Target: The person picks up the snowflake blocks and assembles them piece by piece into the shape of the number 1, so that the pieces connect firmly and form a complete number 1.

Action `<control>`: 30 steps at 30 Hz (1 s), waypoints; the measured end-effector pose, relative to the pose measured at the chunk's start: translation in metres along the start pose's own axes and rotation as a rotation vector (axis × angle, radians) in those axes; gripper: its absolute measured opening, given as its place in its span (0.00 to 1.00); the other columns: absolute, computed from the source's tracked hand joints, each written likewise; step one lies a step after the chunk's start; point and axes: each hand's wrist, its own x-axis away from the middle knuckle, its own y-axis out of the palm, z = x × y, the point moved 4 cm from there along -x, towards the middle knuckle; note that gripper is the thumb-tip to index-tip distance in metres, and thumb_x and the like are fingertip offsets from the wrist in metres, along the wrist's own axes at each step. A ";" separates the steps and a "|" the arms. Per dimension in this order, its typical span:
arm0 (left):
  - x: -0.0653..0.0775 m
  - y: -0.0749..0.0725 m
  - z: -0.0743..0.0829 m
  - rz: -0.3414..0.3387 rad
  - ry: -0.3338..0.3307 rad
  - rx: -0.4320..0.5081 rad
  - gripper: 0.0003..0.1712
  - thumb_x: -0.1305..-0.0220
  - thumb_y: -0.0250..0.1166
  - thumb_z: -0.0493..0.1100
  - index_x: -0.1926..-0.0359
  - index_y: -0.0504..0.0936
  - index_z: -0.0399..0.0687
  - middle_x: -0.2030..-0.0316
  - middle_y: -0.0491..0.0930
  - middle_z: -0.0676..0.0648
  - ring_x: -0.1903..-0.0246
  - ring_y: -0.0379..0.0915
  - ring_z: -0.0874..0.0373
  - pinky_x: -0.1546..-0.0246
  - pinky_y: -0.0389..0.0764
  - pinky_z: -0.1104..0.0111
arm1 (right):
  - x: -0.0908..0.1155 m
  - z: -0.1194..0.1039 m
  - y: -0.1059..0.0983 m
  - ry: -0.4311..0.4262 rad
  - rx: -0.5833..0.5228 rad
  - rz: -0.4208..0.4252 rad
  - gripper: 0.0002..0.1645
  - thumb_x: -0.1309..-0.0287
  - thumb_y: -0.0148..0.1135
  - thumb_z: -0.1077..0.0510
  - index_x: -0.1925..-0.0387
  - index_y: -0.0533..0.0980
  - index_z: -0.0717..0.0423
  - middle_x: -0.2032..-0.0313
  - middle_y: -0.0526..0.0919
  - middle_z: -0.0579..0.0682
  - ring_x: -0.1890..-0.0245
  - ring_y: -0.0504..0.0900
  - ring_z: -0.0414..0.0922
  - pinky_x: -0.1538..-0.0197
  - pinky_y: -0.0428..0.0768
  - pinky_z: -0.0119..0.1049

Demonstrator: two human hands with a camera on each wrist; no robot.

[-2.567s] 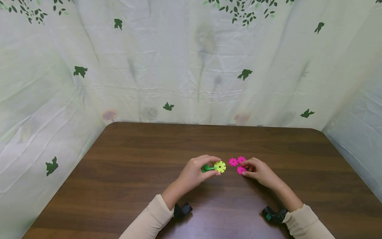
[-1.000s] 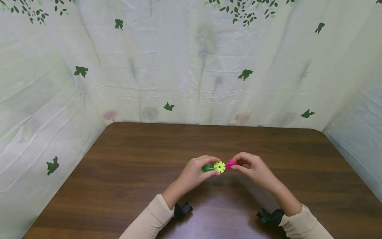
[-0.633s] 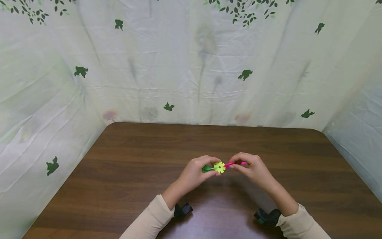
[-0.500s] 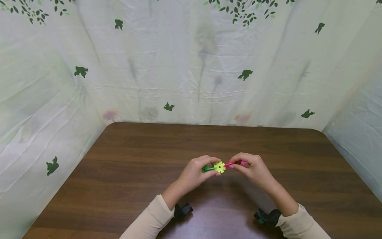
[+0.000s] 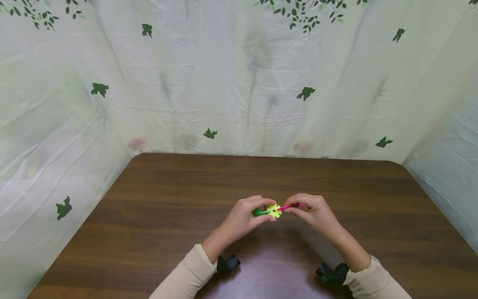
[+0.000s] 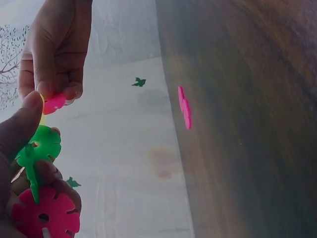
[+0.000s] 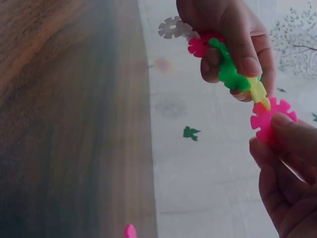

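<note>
My left hand [image 5: 242,214] grips a chain of notched plastic snowflake discs. The yellow disc [image 5: 274,211] sits at its right end, held between fingertips and thumb. Behind it come green discs [image 6: 47,141] and a pink disc [image 6: 44,213], partly covered by the fingers. A whitish disc [image 7: 171,28] ends the chain in the right wrist view. Between thumb and fingers my right hand [image 5: 317,211] pinches another pink disc [image 7: 267,121]. Its notched edge meets the edge of the yellow disc, the two set crosswise. In the head view this pink disc shows edge-on.
Loose pink discs [image 6: 184,108] lie on the brown wooden table [image 5: 186,187], mostly hidden behind the right hand in the head view. A pale curtain [image 5: 224,83] with leaf prints hangs beyond the far edge. Black cameras [image 5: 228,265] are strapped at both wrists.
My right hand has come left from the loose pink discs, bringing one to the yellow disc. That disc has turned edge-on and moved slightly further left against it. The left hand has barely moved.
</note>
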 end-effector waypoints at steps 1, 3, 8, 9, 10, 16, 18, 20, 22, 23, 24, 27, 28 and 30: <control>0.000 -0.001 0.000 -0.003 -0.004 0.007 0.19 0.52 0.69 0.44 0.57 0.80 0.42 0.66 0.79 0.51 0.70 0.71 0.65 0.68 0.72 0.78 | -0.002 -0.004 0.000 0.001 0.001 0.000 0.13 0.63 0.65 0.77 0.73 0.78 0.62 0.74 0.80 0.51 0.74 0.76 0.41 0.72 0.75 0.32; -0.001 -0.002 0.000 -0.007 -0.011 0.018 0.19 0.51 0.69 0.43 0.57 0.80 0.42 0.66 0.79 0.51 0.70 0.71 0.65 0.68 0.72 0.77 | -0.004 -0.011 -0.002 0.005 0.006 0.001 0.13 0.63 0.65 0.77 0.73 0.77 0.62 0.74 0.80 0.51 0.74 0.76 0.42 0.72 0.75 0.32; -0.001 -0.004 -0.002 -0.011 -0.020 0.045 0.20 0.51 0.69 0.44 0.56 0.80 0.43 0.64 0.78 0.52 0.68 0.71 0.66 0.66 0.73 0.76 | -0.006 -0.015 -0.005 0.072 0.018 -0.006 0.15 0.62 0.66 0.75 0.69 0.77 0.61 0.70 0.79 0.51 0.72 0.76 0.41 0.69 0.76 0.30; -0.001 -0.004 -0.002 -0.010 -0.019 0.051 0.20 0.52 0.70 0.44 0.56 0.80 0.43 0.64 0.78 0.53 0.68 0.71 0.66 0.66 0.74 0.76 | -0.005 -0.015 -0.005 0.090 0.019 -0.012 0.14 0.61 0.66 0.75 0.69 0.77 0.61 0.70 0.79 0.51 0.71 0.76 0.41 0.68 0.77 0.30; -0.001 -0.004 -0.003 -0.010 -0.016 0.056 0.20 0.52 0.70 0.44 0.56 0.80 0.43 0.63 0.78 0.53 0.67 0.71 0.66 0.65 0.74 0.76 | -0.005 -0.014 -0.006 0.101 0.024 -0.018 0.14 0.61 0.66 0.75 0.69 0.77 0.61 0.70 0.78 0.51 0.71 0.76 0.41 0.68 0.77 0.30; 0.000 -0.003 -0.005 -0.020 -0.005 0.057 0.19 0.50 0.69 0.44 0.56 0.79 0.43 0.62 0.77 0.53 0.67 0.71 0.65 0.66 0.73 0.76 | -0.004 -0.015 -0.006 0.091 0.061 -0.044 0.12 0.60 0.65 0.75 0.70 0.77 0.62 0.72 0.79 0.51 0.73 0.76 0.41 0.70 0.77 0.32; 0.000 -0.002 -0.005 -0.021 -0.005 0.051 0.19 0.50 0.69 0.44 0.56 0.80 0.42 0.61 0.78 0.52 0.66 0.71 0.65 0.65 0.73 0.76 | -0.004 -0.015 -0.005 0.093 0.055 -0.046 0.12 0.60 0.65 0.76 0.71 0.77 0.62 0.72 0.79 0.51 0.74 0.76 0.41 0.71 0.77 0.32; -0.001 -0.003 -0.005 -0.022 -0.003 0.047 0.19 0.50 0.69 0.43 0.56 0.80 0.42 0.61 0.78 0.52 0.65 0.71 0.65 0.64 0.73 0.75 | -0.004 -0.015 -0.005 0.106 0.035 -0.050 0.12 0.60 0.64 0.76 0.70 0.77 0.62 0.72 0.79 0.51 0.74 0.77 0.42 0.71 0.78 0.32; -0.001 -0.003 -0.004 -0.021 0.005 0.044 0.20 0.50 0.69 0.44 0.56 0.80 0.41 0.60 0.78 0.51 0.63 0.72 0.65 0.62 0.73 0.74 | -0.003 -0.013 -0.004 0.124 0.013 -0.056 0.12 0.59 0.64 0.76 0.70 0.76 0.63 0.72 0.79 0.51 0.74 0.77 0.44 0.70 0.78 0.32; -0.001 -0.003 -0.004 -0.019 0.010 0.035 0.20 0.50 0.69 0.44 0.55 0.80 0.41 0.60 0.79 0.51 0.61 0.73 0.65 0.61 0.72 0.74 | -0.003 -0.012 -0.003 0.136 0.000 -0.058 0.12 0.59 0.63 0.76 0.70 0.76 0.63 0.72 0.79 0.52 0.75 0.78 0.45 0.70 0.79 0.33; -0.001 -0.003 -0.003 -0.018 0.017 0.022 0.20 0.50 0.69 0.43 0.55 0.80 0.41 0.59 0.79 0.51 0.60 0.73 0.65 0.60 0.71 0.73 | -0.002 -0.010 -0.003 0.147 -0.011 -0.059 0.11 0.58 0.63 0.76 0.70 0.76 0.63 0.72 0.79 0.52 0.75 0.78 0.46 0.70 0.79 0.33; -0.002 -0.004 -0.002 -0.014 0.036 -0.019 0.20 0.50 0.69 0.43 0.54 0.79 0.43 0.58 0.79 0.52 0.58 0.72 0.65 0.59 0.69 0.69 | 0.003 0.001 0.000 0.201 -0.040 -0.062 0.10 0.55 0.63 0.73 0.69 0.75 0.62 0.73 0.79 0.52 0.75 0.78 0.46 0.71 0.79 0.35; -0.002 -0.004 -0.002 -0.013 0.040 -0.033 0.20 0.50 0.69 0.43 0.54 0.79 0.44 0.58 0.79 0.53 0.58 0.72 0.66 0.59 0.68 0.68 | 0.004 0.005 0.001 0.224 -0.053 -0.064 0.10 0.55 0.63 0.73 0.68 0.75 0.61 0.73 0.79 0.52 0.75 0.78 0.45 0.71 0.79 0.35; -0.002 -0.004 0.000 -0.018 0.042 -0.049 0.20 0.50 0.69 0.42 0.54 0.79 0.45 0.58 0.79 0.54 0.58 0.72 0.66 0.60 0.67 0.67 | 0.008 0.014 0.003 0.267 -0.082 -0.069 0.09 0.53 0.62 0.71 0.68 0.75 0.60 0.73 0.79 0.52 0.75 0.78 0.44 0.71 0.79 0.36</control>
